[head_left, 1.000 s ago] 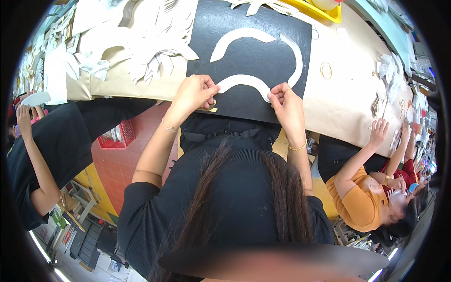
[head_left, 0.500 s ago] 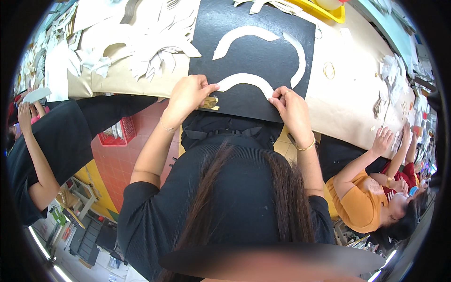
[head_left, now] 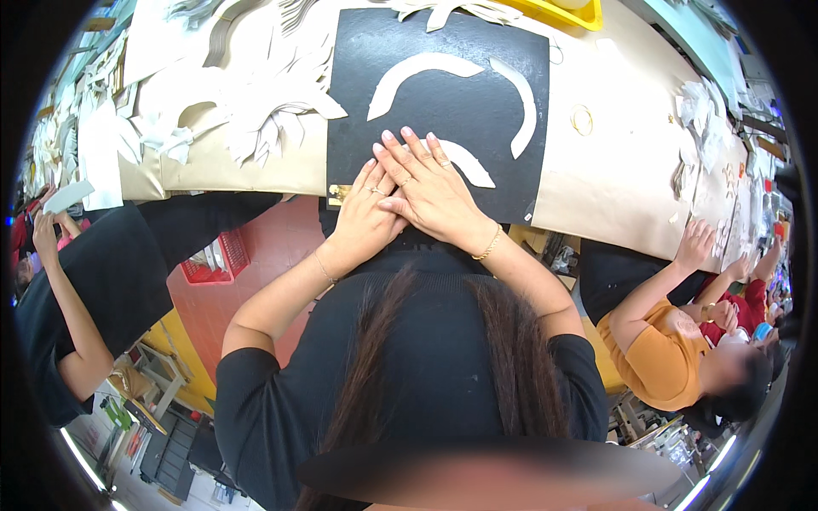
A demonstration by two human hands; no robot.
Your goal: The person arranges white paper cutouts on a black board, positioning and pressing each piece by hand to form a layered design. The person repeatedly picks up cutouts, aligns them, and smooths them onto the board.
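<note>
A curved white strip [head_left: 469, 163] lies on the near part of a black board [head_left: 511, 192]. Over its left end my right hand [head_left: 436, 194] is laid flat, fingers stretched, partly overlapping my left hand [head_left: 365, 213]. My left hand is also flat, with its fingers extended toward the strip's left end, which the hands hide. Neither hand grips anything. Farther up the board are an arched white strip [head_left: 426, 63] and, at the right, another curved white strip [head_left: 526, 111]. A gold-coloured piece [head_left: 337, 195] is at the board's near left corner.
Piles of white curved pieces [head_left: 281, 111] cover the paper-lined table at left. A yellow tray [head_left: 567, 12] stands beyond the board; a rubber band [head_left: 582, 120] lies to its right. A co-worker in orange [head_left: 652, 362] sits at right. A red basket [head_left: 215, 260] is below the table.
My hands have let go of the near strip's two ends. The right hand has moved left to lie flat, partly over the left hand, which has opened out. The board appears shifted slightly left in view.
</note>
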